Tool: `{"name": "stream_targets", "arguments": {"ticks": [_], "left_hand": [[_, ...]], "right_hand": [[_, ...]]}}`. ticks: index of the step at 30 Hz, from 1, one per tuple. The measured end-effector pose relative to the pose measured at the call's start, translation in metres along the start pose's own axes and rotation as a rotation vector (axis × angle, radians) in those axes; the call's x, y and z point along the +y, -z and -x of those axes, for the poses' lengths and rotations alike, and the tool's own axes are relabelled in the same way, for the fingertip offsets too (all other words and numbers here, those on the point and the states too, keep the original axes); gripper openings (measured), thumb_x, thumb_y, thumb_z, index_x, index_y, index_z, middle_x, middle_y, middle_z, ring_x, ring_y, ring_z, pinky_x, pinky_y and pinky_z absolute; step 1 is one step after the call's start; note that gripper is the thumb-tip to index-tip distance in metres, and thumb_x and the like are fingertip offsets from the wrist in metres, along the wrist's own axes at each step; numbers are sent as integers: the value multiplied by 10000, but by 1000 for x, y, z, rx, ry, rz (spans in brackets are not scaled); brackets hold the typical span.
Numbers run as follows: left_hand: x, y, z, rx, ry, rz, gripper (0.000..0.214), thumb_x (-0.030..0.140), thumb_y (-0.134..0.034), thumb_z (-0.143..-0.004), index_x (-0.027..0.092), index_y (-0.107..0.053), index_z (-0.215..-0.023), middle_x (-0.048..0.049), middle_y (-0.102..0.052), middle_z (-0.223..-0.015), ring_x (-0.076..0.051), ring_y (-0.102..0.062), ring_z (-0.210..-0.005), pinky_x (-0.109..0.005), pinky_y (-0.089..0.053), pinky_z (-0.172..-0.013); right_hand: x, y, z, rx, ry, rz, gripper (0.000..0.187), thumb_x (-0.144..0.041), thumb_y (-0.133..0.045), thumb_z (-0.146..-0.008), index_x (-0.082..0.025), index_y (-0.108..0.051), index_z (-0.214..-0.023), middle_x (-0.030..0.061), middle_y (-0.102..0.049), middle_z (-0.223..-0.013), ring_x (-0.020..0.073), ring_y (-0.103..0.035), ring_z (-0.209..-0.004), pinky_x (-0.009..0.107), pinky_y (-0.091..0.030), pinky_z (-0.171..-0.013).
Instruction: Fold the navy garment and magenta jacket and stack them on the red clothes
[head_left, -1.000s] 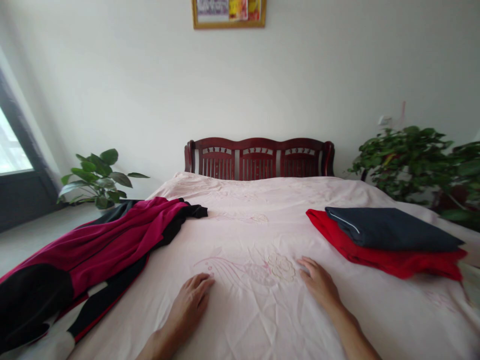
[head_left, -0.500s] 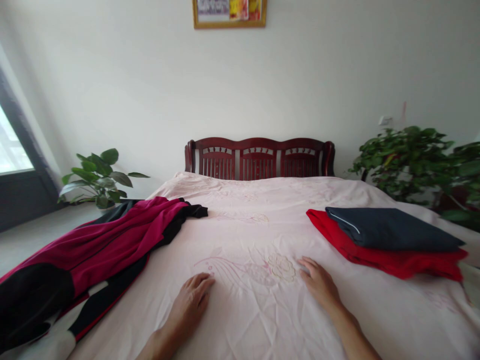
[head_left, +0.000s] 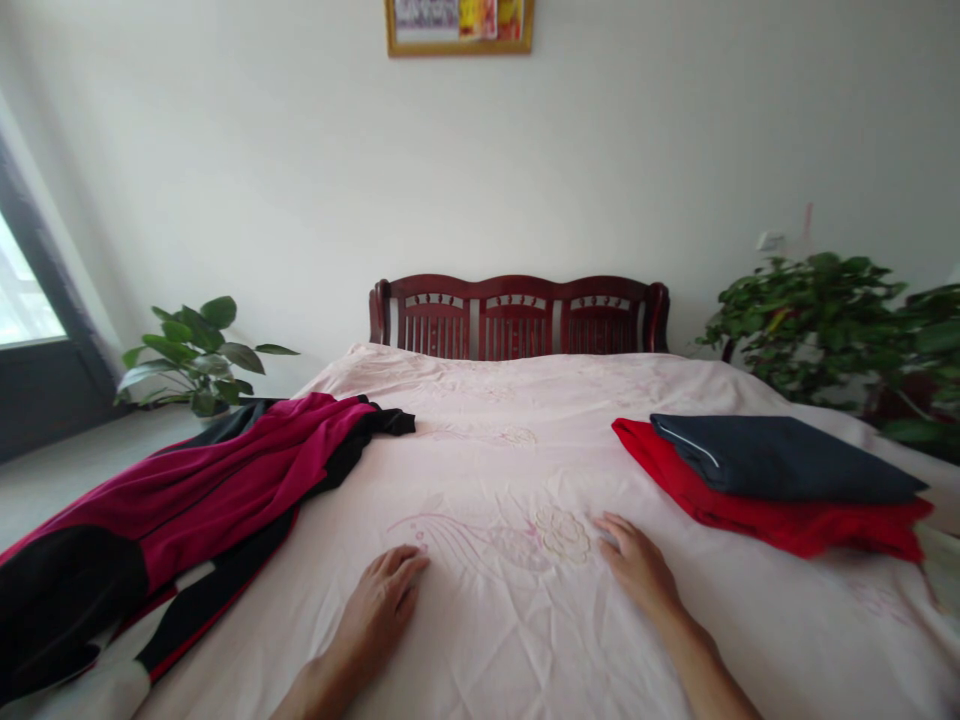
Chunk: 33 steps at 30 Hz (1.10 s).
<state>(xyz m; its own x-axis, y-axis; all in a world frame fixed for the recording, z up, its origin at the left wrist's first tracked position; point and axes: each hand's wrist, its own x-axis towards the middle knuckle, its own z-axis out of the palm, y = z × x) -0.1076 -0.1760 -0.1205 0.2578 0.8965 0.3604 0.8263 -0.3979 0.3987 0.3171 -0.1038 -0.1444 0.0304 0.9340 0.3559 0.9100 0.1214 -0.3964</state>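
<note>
Almost no movement since the last view: both hands in the same spots. Left hand point(head_left: 377, 605) open, fingers spread and resting on the pink embroidered bedcover point(head_left: 480, 640), holding nothing. Right hand point(head_left: 637, 567) likewise open and empty, just below and right of the embroidered flower point(head_left: 561, 533). Right of that flower, folded navy cloth point(head_left: 780, 458) on folded red cloth point(head_left: 787, 530); left of it, a crumpled crimson-and-black garment point(head_left: 202, 490).

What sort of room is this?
Most likely a bedroom in a home: a wide bed with a pale pink embroidered cover, a dark red wooden headboard, and a leafy potted plant beside it.
</note>
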Motion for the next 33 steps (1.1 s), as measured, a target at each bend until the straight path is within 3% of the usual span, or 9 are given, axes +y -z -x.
{"name": "stream_targets", "arguments": {"ticks": [33], "left_hand": [[-1,0,1,-8,0,-5,414,134,-499,-825,223,-681,-1186,-98,-663,-1256,-249,-610,-1180,-439,-485,-1043]], "right_hand": [[3,-4,0,-1,11,40,489,-322,-391,-861,-134,-660,-1224,128,-614,-1336,245,-551,-1260,369,-402,-1093]]}}
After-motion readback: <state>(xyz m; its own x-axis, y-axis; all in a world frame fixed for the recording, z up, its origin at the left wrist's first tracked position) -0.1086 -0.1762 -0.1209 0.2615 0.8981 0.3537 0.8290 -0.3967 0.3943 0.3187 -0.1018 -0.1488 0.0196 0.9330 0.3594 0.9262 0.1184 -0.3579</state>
